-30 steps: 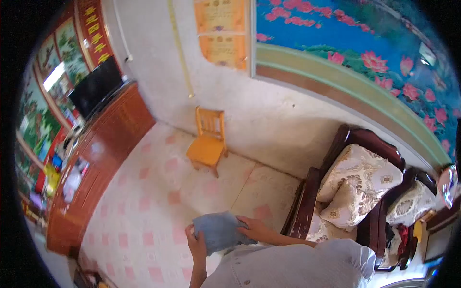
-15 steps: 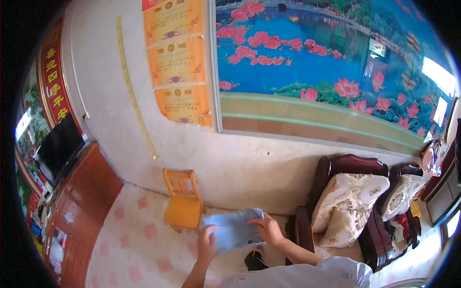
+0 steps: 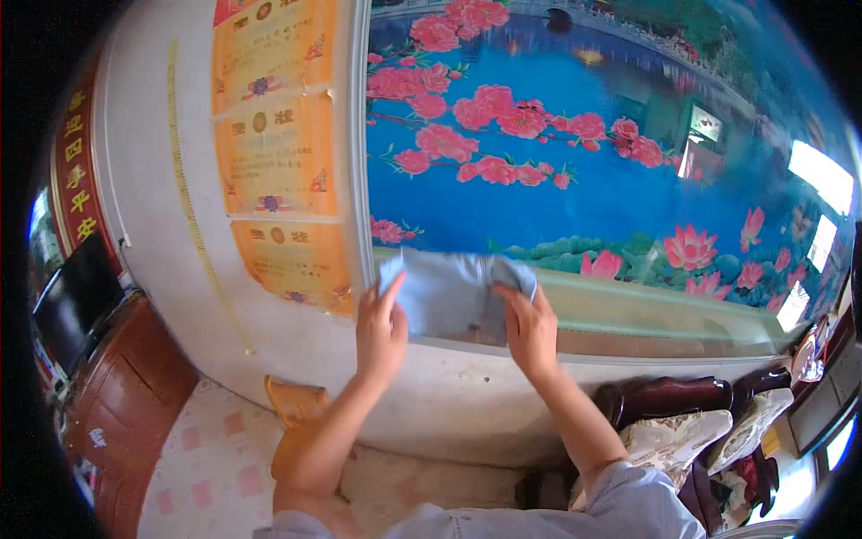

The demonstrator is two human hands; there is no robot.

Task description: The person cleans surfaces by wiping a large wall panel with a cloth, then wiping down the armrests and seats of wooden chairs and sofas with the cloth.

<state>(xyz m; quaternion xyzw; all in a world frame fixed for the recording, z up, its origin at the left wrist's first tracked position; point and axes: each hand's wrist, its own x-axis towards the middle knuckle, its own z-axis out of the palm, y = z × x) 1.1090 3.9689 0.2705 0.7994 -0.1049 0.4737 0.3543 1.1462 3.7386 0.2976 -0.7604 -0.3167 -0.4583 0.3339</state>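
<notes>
A blue-grey cloth (image 3: 453, 301) is stretched between my two hands, raised in front of the large framed picture. My left hand (image 3: 382, 332) grips its left edge, the fingers pointing up. At the right edge, my right hand (image 3: 530, 328) holds the cloth between thumb and fingers. The cloth hangs with a few folds near its top and covers part of the picture's lower border.
A lake-and-flowers picture (image 3: 557, 198) fills the wall ahead, beside orange certificates (image 3: 278, 157). Lower left are a wooden cabinet (image 3: 130, 386), a dark television (image 3: 76, 301) and a yellow chair (image 3: 292, 404). A dark sofa with patterned cushions (image 3: 673, 440) stands lower right.
Both hands have risen with the cloth, from over the floor to in front of the picture. The view has tilted up, so the chair and sofa sit lower.
</notes>
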